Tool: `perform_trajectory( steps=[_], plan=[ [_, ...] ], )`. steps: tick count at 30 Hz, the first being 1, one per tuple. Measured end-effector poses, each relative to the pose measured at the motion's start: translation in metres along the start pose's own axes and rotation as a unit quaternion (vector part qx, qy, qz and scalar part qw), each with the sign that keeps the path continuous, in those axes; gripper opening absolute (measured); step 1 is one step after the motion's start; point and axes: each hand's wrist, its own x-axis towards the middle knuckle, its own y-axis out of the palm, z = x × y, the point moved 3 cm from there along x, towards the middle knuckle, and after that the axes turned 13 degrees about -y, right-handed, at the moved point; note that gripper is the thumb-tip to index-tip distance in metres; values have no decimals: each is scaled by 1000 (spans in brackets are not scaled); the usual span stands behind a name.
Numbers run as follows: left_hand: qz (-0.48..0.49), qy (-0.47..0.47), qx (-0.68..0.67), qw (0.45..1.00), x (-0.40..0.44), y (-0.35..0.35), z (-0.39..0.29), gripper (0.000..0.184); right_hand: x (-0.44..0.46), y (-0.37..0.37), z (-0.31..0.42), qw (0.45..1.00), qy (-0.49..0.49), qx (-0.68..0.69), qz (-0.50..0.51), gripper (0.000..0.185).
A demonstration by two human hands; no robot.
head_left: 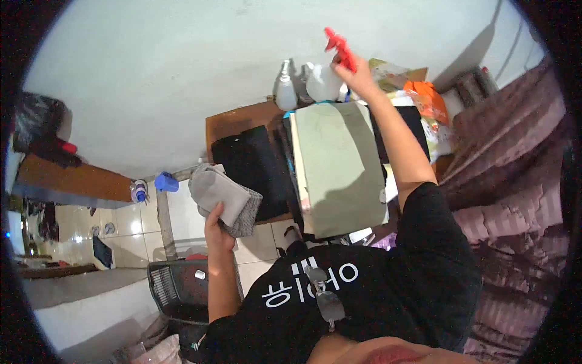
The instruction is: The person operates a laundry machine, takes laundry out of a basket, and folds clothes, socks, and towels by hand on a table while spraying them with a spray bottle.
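Note:
My left hand (pixel 219 230) is closed around a small stack of folded grey cloths (pixel 221 197), one smooth and one with a speckled pattern, held above the left side of the table. My right hand (pixel 356 77) reaches to the back near the wall, its fingers closed on a red plastic piece (pixel 341 50) shaped like a spray trigger. Whether a bottle is attached to it, I cannot tell. Just left of that hand stand a clear spray bottle (pixel 286 91) and a whitish jug-like bottle (pixel 322 83). Below my right forearm lies a pale green folded cloth (pixel 339 164) atop a pile.
A black folded cloth (pixel 251 170) lies on the brown table (pixel 227 124). An orange bag (pixel 427 100) sits at the back right, beside a purple curtain (pixel 509 158). At the lower left are a dark plastic basket (pixel 167 291) and a blue cup (pixel 166 182).

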Motion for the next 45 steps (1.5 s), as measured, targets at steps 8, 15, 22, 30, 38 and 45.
perform_trajectory(
  steps=[8, 15, 22, 30, 38, 45],
  plan=[
    [33, -1, 21, 999, 13, 73, 50, 46, -20, -204, 105, 914, -4, 216, -343, 26],
    [69, -45, 68, 994, -3, 160, 110, 49, -196, -220, 4, 944, 323, 53, 45, 50],
    [106, -53, 100, 988, -2, 205, 171, 49, -345, -227, -27, 880, 472, -1, 44, 54],
    [150, -104, 143, 973, 7, 241, 243, 52, -389, -293, -70, 889, 392, -170, -163, 53],
    [109, -117, 163, 974, -3, 261, 284, 53, -350, -336, -106, 890, 192, -292, -293, 40],
    [159, -224, 172, 946, 15, 273, 322, 50, -362, -331, -86, 894, 237, -175, -338, 57]
  ],
)
